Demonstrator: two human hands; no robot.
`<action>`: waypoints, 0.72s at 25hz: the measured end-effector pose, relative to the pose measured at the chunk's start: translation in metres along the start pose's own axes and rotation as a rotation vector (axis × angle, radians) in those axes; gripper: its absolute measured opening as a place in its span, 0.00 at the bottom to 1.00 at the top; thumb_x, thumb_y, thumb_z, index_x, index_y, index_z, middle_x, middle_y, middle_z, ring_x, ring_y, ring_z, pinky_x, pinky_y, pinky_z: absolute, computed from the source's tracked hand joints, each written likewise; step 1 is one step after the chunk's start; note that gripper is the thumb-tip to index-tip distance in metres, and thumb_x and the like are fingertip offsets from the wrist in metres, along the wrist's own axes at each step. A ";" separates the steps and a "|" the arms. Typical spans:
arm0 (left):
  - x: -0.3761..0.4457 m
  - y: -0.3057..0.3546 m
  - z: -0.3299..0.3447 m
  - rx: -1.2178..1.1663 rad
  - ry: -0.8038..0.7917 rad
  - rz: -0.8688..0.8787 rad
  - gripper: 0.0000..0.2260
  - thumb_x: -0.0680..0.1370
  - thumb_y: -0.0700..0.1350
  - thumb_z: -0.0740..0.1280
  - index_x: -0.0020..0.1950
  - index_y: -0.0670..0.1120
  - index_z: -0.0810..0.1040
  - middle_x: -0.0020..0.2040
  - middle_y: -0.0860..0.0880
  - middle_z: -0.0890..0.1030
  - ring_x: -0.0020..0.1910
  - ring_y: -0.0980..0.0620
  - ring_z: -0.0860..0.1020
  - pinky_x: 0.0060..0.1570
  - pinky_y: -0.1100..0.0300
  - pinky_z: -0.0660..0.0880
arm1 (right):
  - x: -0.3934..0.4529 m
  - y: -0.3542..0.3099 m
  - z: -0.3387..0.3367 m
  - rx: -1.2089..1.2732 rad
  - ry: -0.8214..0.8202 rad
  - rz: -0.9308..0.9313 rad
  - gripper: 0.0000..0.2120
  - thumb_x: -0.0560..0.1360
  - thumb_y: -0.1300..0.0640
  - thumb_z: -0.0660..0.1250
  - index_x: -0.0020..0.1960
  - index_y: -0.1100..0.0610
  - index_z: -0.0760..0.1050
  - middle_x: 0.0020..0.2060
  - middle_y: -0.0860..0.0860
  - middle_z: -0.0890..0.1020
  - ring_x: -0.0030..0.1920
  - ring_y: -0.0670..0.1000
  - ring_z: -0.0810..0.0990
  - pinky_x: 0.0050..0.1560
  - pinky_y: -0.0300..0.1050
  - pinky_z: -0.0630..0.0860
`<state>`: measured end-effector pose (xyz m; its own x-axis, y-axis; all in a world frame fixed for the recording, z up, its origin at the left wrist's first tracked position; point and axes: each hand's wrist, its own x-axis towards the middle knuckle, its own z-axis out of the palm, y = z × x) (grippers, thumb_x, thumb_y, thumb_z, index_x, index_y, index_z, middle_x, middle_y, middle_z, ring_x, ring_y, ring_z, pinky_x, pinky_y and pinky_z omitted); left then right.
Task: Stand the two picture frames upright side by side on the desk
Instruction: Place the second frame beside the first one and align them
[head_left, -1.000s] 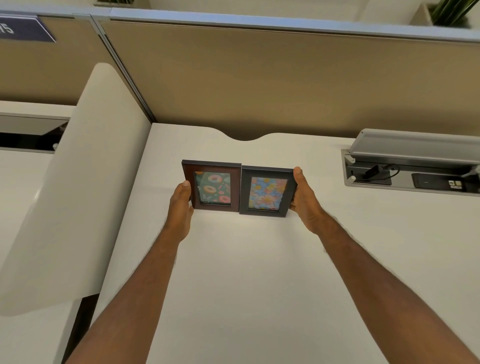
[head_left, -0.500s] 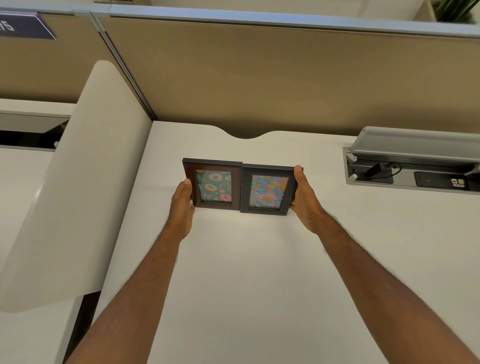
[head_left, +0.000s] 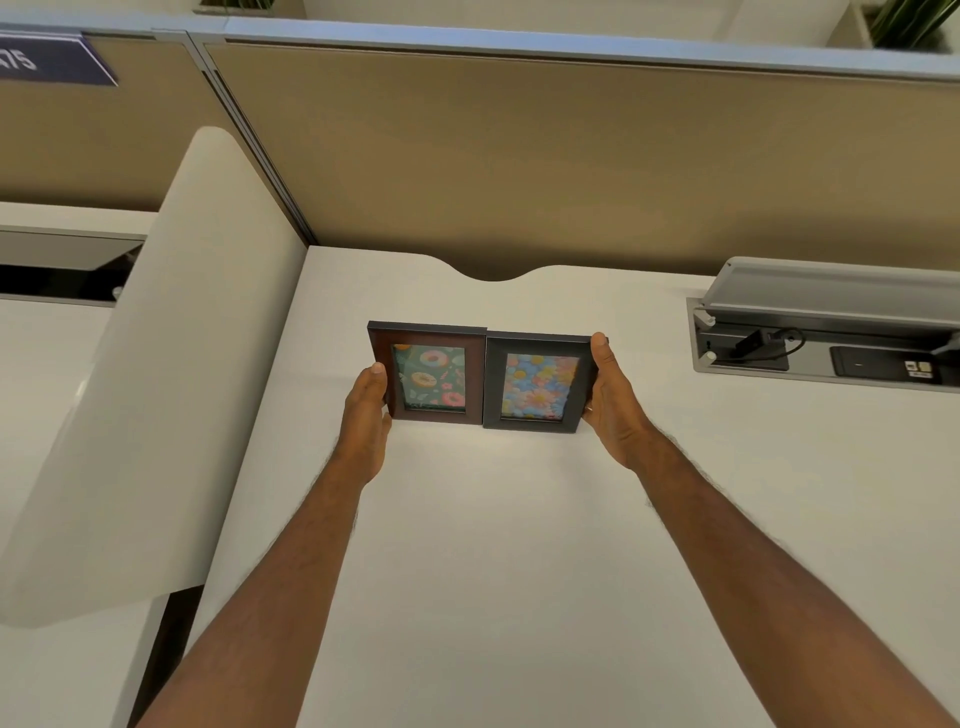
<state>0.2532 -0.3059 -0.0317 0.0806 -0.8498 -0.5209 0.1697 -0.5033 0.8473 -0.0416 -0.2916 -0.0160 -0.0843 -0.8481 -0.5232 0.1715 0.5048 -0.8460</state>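
Two picture frames stand upright and touching side by side on the white desk (head_left: 467, 545). The brown frame (head_left: 429, 339) on the left shows doughnuts on green. The dark grey frame (head_left: 537, 344) on the right shows colourful flowers. My left hand (head_left: 367, 410) presses against the brown frame's left edge, thumb on its front. My right hand (head_left: 613, 400) grips the grey frame's right edge, thumb at its top corner.
A tan partition wall (head_left: 519, 156) rises behind the desk. A curved white side panel (head_left: 156, 389) borders the desk's left side. An open cable tray (head_left: 826, 343) with a raised grey lid, plug and cables sits at the right.
Both hands and both frames stay as they were; only the camera view shifts slightly.
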 end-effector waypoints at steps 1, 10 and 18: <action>0.000 0.000 -0.001 0.007 -0.003 0.001 0.10 0.86 0.54 0.54 0.61 0.57 0.74 0.59 0.58 0.79 0.64 0.52 0.75 0.70 0.49 0.67 | 0.000 -0.001 0.000 -0.001 0.004 -0.002 0.24 0.71 0.28 0.55 0.55 0.38 0.81 0.50 0.40 0.88 0.54 0.47 0.86 0.54 0.48 0.81; 0.003 -0.003 -0.004 0.002 -0.012 -0.009 0.16 0.86 0.54 0.54 0.71 0.51 0.71 0.67 0.50 0.77 0.70 0.48 0.72 0.77 0.41 0.64 | 0.006 -0.002 -0.003 0.022 0.041 -0.039 0.22 0.73 0.32 0.58 0.58 0.43 0.79 0.51 0.44 0.87 0.54 0.52 0.86 0.61 0.53 0.79; 0.007 -0.005 -0.006 -0.006 -0.013 -0.016 0.11 0.86 0.54 0.55 0.61 0.57 0.75 0.60 0.56 0.80 0.64 0.53 0.76 0.75 0.44 0.66 | 0.006 -0.003 -0.003 0.037 0.045 -0.044 0.23 0.71 0.32 0.58 0.58 0.43 0.79 0.54 0.47 0.85 0.57 0.53 0.84 0.62 0.53 0.79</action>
<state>0.2587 -0.3082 -0.0400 0.0653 -0.8438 -0.5327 0.1771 -0.5155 0.8384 -0.0456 -0.2983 -0.0167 -0.1363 -0.8606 -0.4907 0.2027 0.4607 -0.8641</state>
